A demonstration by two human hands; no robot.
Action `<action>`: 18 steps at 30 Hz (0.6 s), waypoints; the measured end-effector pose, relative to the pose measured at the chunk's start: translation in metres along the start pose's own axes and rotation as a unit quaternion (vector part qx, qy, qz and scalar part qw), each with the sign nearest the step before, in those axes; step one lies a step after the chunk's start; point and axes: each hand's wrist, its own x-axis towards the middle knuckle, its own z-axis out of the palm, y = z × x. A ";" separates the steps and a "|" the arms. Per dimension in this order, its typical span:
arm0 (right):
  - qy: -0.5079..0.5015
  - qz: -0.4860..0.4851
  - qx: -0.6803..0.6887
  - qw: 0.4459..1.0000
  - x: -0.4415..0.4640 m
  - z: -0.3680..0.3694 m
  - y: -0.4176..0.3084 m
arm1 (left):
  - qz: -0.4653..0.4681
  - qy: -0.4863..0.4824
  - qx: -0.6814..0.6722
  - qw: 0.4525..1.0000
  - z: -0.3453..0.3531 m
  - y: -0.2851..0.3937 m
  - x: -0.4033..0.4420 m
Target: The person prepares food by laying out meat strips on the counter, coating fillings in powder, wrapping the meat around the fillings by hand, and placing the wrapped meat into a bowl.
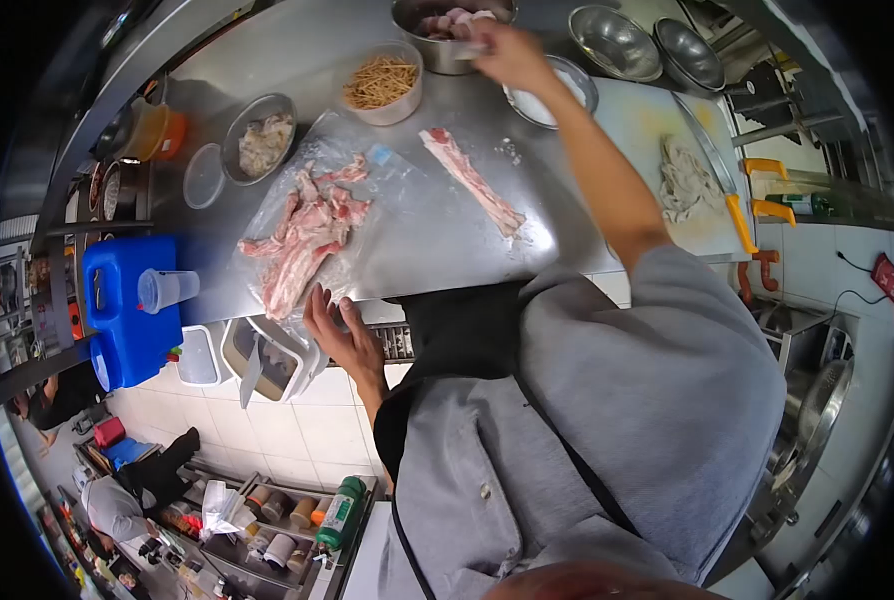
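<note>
My right hand (512,58) reaches to the rim of a metal pot (454,56) at the far edge of the steel table. Its fingers are bunched around something pale that is too blurred to name. Pieces of raw meat (451,23) lie in the pot. My left hand (345,335) is open at the table's near edge, fingers apart, close below a pile of raw meaty bones (312,235) on a clear plastic bag (342,135). One long strip of raw meat on the bone (472,182) lies alone in mid-table.
A tub of thin wooden sticks (380,82), a bowl of pale pieces (259,140) and a bowl of white powder (555,92) stand on the table. At right, a knife (715,165) and a cloth (689,180) lie on the cutting board (632,120). A blue jerrycan (132,330) is left.
</note>
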 end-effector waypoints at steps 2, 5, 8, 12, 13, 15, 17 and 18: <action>-0.025 0.100 -0.129 0.986 -0.019 -0.024 0.051 | -0.007 -0.024 -0.019 1.000 0.006 0.005 0.000; -0.157 0.101 -0.080 0.979 -0.039 -0.038 0.106 | 0.024 -0.060 0.014 0.998 0.021 0.008 0.009; -0.120 0.054 -0.173 0.976 -0.054 -0.043 0.113 | 0.077 -0.056 0.027 0.995 0.034 0.016 0.020; -0.158 -0.077 -0.320 0.931 -0.073 -0.048 0.087 | 0.102 -0.041 0.010 0.994 0.047 0.024 0.028; -0.156 -0.081 -0.318 0.932 -0.070 -0.042 0.093 | 0.103 -0.037 0.012 0.994 0.048 0.027 0.028; -0.181 -0.067 -0.343 0.919 -0.068 -0.026 0.109 | 0.091 -0.044 0.000 0.995 0.051 0.032 0.026; -0.234 -0.028 -0.280 0.931 -0.057 -0.047 0.091 | 0.091 -0.040 0.003 0.995 0.050 0.028 0.023; -0.288 -0.007 -0.236 0.928 -0.051 -0.056 0.086 | 0.093 -0.043 0.005 0.995 0.049 0.027 0.023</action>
